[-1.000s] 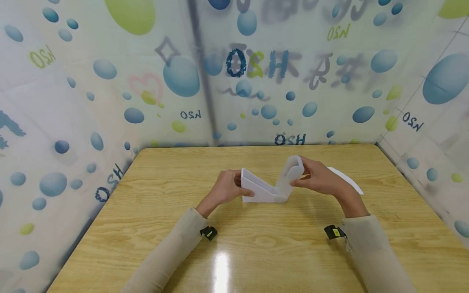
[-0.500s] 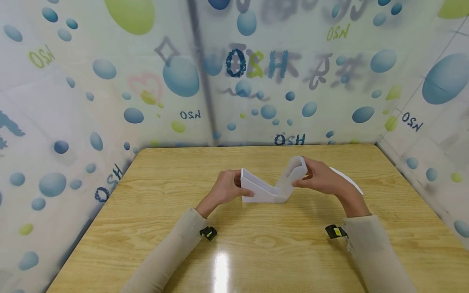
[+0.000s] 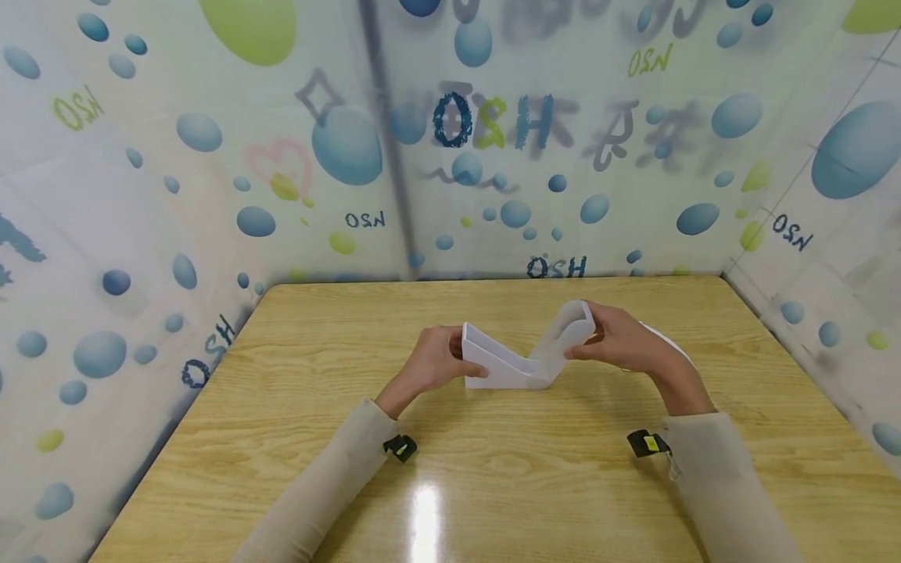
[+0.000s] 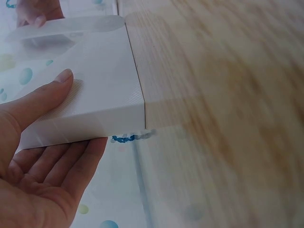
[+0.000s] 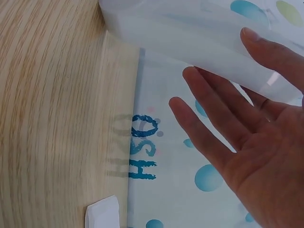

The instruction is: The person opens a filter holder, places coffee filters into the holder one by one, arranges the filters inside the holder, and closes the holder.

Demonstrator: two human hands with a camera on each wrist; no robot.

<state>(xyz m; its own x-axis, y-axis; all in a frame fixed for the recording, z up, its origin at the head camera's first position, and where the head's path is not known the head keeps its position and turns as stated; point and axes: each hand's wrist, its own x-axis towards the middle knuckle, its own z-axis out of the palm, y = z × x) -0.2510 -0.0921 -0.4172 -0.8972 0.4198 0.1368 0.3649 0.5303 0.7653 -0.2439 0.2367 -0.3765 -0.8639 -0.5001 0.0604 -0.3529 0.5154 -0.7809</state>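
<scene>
A white wedge-shaped plastic box (image 3: 503, 374) with an open top stands on the table, a translucent white hinged flap (image 3: 559, 338) slanting up from its right end. My left hand (image 3: 438, 361) grips the box's tall left end, thumb on the near face and fingers on the far side. In the left wrist view the thumb lies over a ribbed patch of the box (image 4: 102, 90). With thumb and fingers on opposite sides, my right hand (image 3: 622, 338) holds the raised end of the flap. The right wrist view has the flap (image 5: 175, 40) crossing the top.
Behind the right hand lies a white curved piece (image 3: 669, 338), mostly covered by the hand and wrist. The wooden table (image 3: 521, 477) extends to a patterned backdrop (image 3: 486, 211) at the back and sides.
The right hand has shifted slightly right, swinging the flap's raised end outward. It now covers more of the white curved piece. The left hand and box have stayed put.
</scene>
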